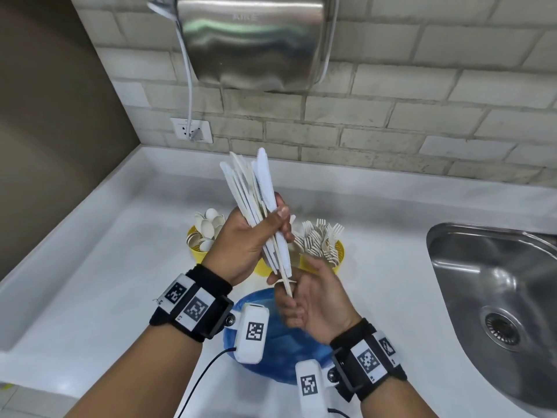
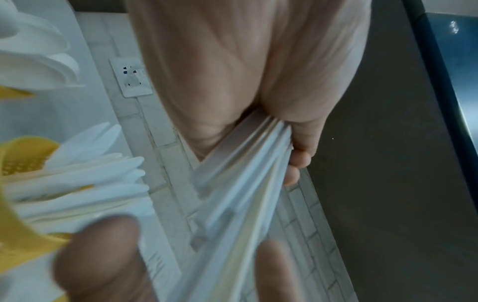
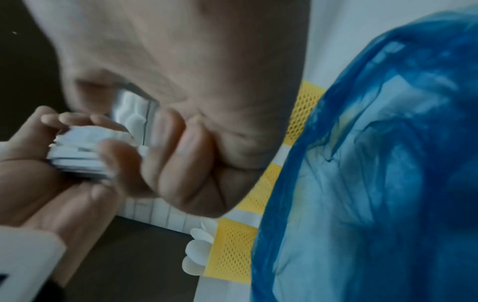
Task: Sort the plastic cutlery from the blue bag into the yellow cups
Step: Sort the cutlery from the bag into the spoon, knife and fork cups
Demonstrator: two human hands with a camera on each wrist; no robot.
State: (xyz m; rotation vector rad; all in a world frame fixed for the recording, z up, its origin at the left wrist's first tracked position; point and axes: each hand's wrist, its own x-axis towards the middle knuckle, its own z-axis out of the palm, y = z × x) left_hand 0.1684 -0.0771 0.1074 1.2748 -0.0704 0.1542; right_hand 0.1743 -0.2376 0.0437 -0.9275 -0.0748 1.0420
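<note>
Behind the left hand point(image 1: 241, 245), yellow cups point(image 1: 327, 257) stand half-hidden.

This looks like a shared pantry or washroom-side kitchenette, perhaps in an office or public building. A white counter point(image 1: 99, 267) runs along a wall of pale brick-shaped tiles point(image 1: 391, 116). At 12 o'clock a steel hand dryer point(image 1: 256, 40) hangs on that wall, its white cord point(image 1: 190, 95) dropping to a wall socket point(image 1: 191, 130) at about 11 o'clock. At 3 o'clock a steel sink point(image 1: 497, 297) with a drain strainer is set into the counter. A plain brown wall point(image 1: 45, 131) closes the corner at 9 o'clock. Yellow cups point(image 1: 339, 251) filled with white plastic spoons and forks stand mid-counter, which suits a communal serving spot
</note>
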